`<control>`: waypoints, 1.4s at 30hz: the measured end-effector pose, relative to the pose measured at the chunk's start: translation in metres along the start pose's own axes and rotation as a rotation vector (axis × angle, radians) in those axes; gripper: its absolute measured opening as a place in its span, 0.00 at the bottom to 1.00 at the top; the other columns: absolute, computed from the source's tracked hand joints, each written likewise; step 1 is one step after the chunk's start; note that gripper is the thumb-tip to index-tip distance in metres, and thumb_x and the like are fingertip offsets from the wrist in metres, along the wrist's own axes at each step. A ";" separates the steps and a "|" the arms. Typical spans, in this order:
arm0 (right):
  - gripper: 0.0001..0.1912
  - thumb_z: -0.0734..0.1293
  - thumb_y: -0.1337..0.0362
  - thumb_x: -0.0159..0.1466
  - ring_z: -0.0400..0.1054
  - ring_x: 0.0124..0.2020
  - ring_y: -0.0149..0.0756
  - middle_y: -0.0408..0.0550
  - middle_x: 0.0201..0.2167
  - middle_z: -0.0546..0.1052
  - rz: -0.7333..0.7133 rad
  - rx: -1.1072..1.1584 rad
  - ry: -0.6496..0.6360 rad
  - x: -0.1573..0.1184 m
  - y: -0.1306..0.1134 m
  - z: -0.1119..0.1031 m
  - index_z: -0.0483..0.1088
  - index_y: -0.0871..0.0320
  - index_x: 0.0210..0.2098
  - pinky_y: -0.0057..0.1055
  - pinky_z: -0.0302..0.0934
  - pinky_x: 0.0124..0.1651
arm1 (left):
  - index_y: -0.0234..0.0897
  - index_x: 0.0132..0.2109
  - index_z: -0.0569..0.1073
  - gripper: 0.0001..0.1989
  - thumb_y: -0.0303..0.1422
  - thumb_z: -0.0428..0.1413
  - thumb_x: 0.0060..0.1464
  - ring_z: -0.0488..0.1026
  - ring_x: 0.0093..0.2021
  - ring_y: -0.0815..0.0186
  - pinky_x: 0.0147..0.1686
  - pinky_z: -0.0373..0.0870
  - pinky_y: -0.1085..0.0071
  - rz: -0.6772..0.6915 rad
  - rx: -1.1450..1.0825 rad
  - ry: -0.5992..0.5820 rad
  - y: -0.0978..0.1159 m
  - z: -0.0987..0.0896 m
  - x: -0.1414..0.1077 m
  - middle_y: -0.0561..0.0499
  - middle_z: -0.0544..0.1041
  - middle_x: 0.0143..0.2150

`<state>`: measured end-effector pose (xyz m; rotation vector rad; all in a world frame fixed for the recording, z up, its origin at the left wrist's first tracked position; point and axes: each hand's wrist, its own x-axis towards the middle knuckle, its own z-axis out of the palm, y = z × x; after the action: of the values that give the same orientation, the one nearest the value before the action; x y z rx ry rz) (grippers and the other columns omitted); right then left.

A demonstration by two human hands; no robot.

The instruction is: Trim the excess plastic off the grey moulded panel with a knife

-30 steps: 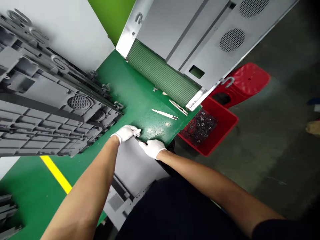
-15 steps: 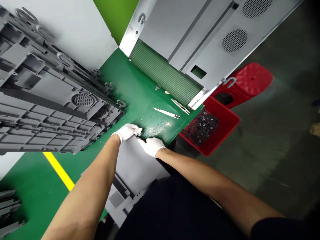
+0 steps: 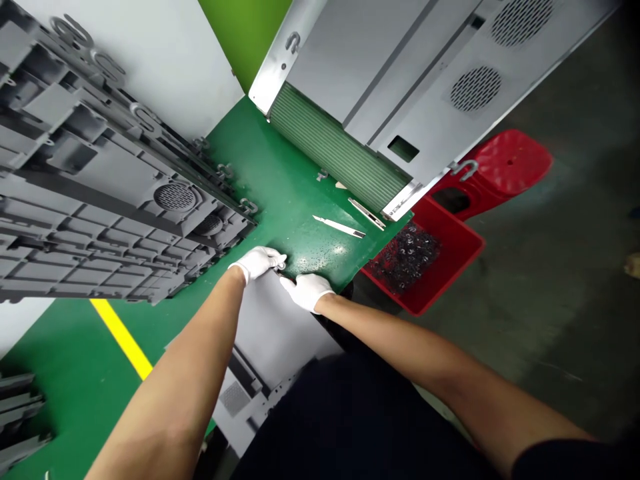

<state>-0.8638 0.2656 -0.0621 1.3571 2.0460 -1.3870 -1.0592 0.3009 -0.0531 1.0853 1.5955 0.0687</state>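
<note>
A grey plastic panel [image 3: 280, 327] lies on the green table in front of my body, partly under my forearms. At its far edge my white-gloved left hand [image 3: 257, 263] is closed, finger and thumb pinching a small grey rounded piece [image 3: 281, 264]. My right hand [image 3: 309, 292], also gloved in white, is closed beside it at the same edge. A small dark tip shows between the two hands; what the right fingers hold is too hidden to name. Beyond them lie a white craft knife [image 3: 340, 227] and a slim metal tool [image 3: 367, 213].
Stacked grey moulded panels [image 3: 125, 193] with hook-shaped tabs stand at left. A conveyor with a green ribbed belt [image 3: 335, 147] carries another grey panel [image 3: 390, 73]. A red bin [image 3: 450, 273] holds dark scraps, near a red stool [image 3: 515, 160]. Yellow tape [image 3: 120, 337] crosses the table [image 3: 280, 180].
The whole view has shifted slightly, so things appear a little farther right. Both hands stay at the panel's edge in nearly the same pose.
</note>
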 end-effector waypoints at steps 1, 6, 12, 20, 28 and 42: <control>0.47 0.41 0.35 0.67 0.76 0.45 0.55 0.67 0.41 0.81 0.009 0.009 0.007 -0.001 -0.002 0.002 0.77 0.62 0.45 0.44 0.66 0.45 | 0.35 0.31 0.80 0.24 0.54 0.63 0.44 0.71 0.32 0.63 0.37 0.68 0.67 -0.001 -0.004 0.001 0.000 0.000 0.000 0.46 0.81 0.31; 0.47 0.41 0.35 0.67 0.76 0.45 0.56 0.66 0.41 0.81 0.020 0.023 0.026 0.001 -0.004 0.007 0.78 0.62 0.45 0.45 0.66 0.46 | 0.35 0.30 0.80 0.23 0.53 0.63 0.45 0.71 0.31 0.64 0.37 0.68 0.66 -0.013 -0.054 0.002 -0.002 0.000 0.001 0.47 0.80 0.30; 0.49 0.40 0.32 0.65 0.76 0.45 0.54 0.64 0.41 0.81 0.002 0.047 0.029 0.003 0.002 0.007 0.78 0.61 0.44 0.43 0.65 0.46 | 0.35 0.30 0.80 0.22 0.52 0.64 0.44 0.71 0.31 0.65 0.37 0.68 0.67 0.012 -0.079 -0.012 -0.007 -0.001 0.005 0.47 0.80 0.30; 0.46 0.42 0.34 0.66 0.75 0.46 0.53 0.65 0.41 0.81 0.011 0.062 0.021 0.003 -0.002 0.007 0.77 0.61 0.44 0.41 0.65 0.47 | 0.35 0.31 0.80 0.24 0.55 0.64 0.43 0.72 0.31 0.63 0.36 0.70 0.66 0.010 -0.084 -0.021 -0.011 -0.004 0.007 0.45 0.81 0.31; 0.42 0.44 0.39 0.69 0.77 0.43 0.54 0.65 0.39 0.81 0.012 -0.014 0.090 0.006 -0.012 0.012 0.76 0.63 0.44 0.43 0.67 0.45 | 0.36 0.32 0.81 0.23 0.53 0.65 0.43 0.73 0.32 0.62 0.37 0.70 0.66 0.002 -0.069 -0.027 -0.018 -0.005 0.012 0.44 0.82 0.33; 0.44 0.43 0.35 0.68 0.75 0.47 0.52 0.64 0.39 0.81 0.113 0.241 0.117 -0.021 0.015 -0.002 0.78 0.59 0.37 0.41 0.65 0.50 | 0.38 0.34 0.79 0.22 0.53 0.55 0.55 0.73 0.41 0.58 0.46 0.67 0.65 0.094 -0.014 0.390 -0.001 0.000 -0.003 0.47 0.80 0.38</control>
<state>-0.8402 0.2571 -0.0546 1.6617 1.8847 -1.5778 -1.0605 0.2983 -0.0513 1.1864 1.8836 0.3727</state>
